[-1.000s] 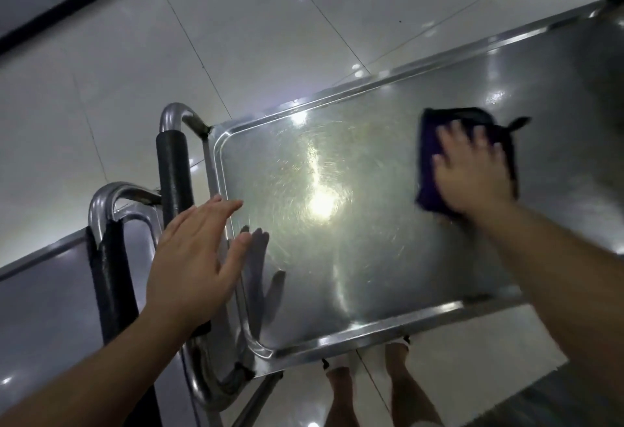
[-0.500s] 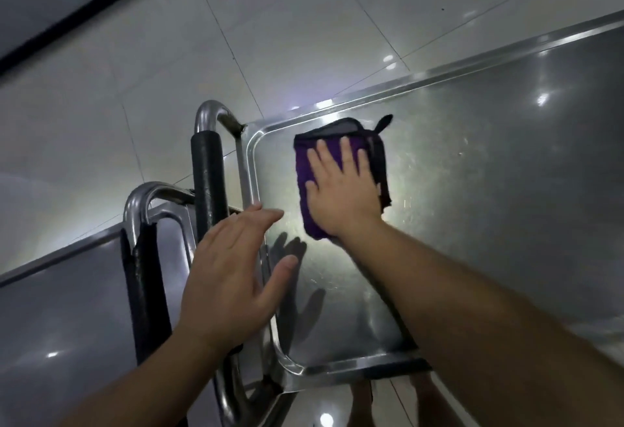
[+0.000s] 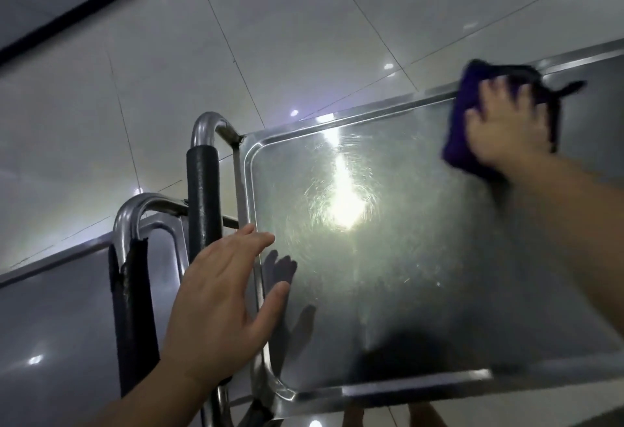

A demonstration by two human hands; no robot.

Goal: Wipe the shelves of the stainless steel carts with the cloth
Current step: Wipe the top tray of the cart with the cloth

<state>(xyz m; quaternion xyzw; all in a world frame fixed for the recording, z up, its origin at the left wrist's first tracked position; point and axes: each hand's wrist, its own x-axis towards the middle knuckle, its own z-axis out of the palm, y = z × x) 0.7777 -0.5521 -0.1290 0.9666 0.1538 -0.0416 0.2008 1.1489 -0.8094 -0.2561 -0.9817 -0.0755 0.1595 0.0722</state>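
A stainless steel cart's top shelf (image 3: 388, 291) fills the middle and right, with a bright light glare on it. My right hand (image 3: 506, 129) presses flat on a folded purple cloth (image 3: 462, 136) at the shelf's far right, against the far rim; both are motion-blurred. My left hand (image 3: 223, 298) hovers open with fingers spread over the shelf's left rim, beside the cart's black-padded handle (image 3: 202, 197). It holds nothing.
A second steel cart (image 3: 50, 325) stands at the left, its own padded handle (image 3: 130, 308) nested against the first. Glossy white floor tiles (image 3: 270, 38) lie beyond. My feet (image 3: 425, 415) show under the shelf's near rim.
My right hand swept the cloth from the far right to the far left corner, then back to the far right. My left hand stayed by the left rim.
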